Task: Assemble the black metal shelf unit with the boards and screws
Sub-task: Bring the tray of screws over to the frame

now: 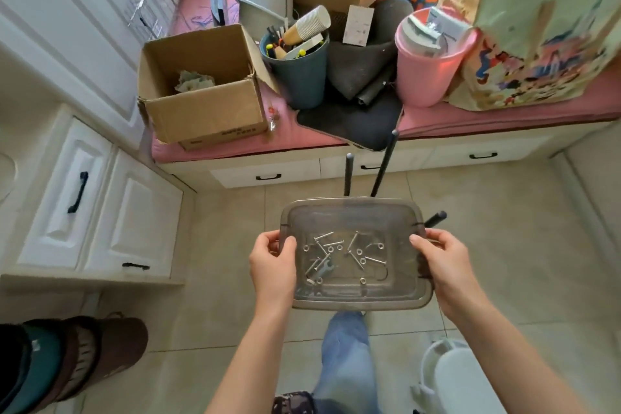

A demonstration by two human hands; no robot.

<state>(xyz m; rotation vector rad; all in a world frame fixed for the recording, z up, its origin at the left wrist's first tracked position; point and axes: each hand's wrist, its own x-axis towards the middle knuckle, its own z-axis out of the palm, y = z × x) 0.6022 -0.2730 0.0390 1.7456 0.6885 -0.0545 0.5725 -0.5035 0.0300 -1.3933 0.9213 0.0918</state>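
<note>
1. Nearest the camera, a leg in faded blue denim [342, 356] stands on pale, glossy floor tiles [218, 279]; a white plastic object [450, 376] sits low right and a row of dark, soft rounded cushions [67, 360] low left.
2. The left hand [272, 265] grips the left edge of a clear rectangular plastic tray [353, 215], thumb hooked over the rim; the right hand [443, 265] grips the right edge the same way, thumb on top. Each grip is clamped on the tray, which is held level above the floor.
3. Inside the tray lie the screws [322, 237], slim and silvery, scattered with small ring-shaped washers [362, 260] and a flat little metal spanner [324, 268].
4. Just beyond the tray, thin black metal rods [383, 165] with rounded tips rise from below it, one of them poking out beside the right hand.
5. Farther off, a pink cushioned bench [235, 151] with white drawers beneath carries an open cardboard box [201, 94], a dark teal bucket [299, 77] stuffed with tools and ribbed paper cups, folded grey matting [359, 70], a pink plastic bucket [426, 74] and a printed bag [537, 44].
6. White panelled cabinets [100, 212] with black handles line the left.
</note>
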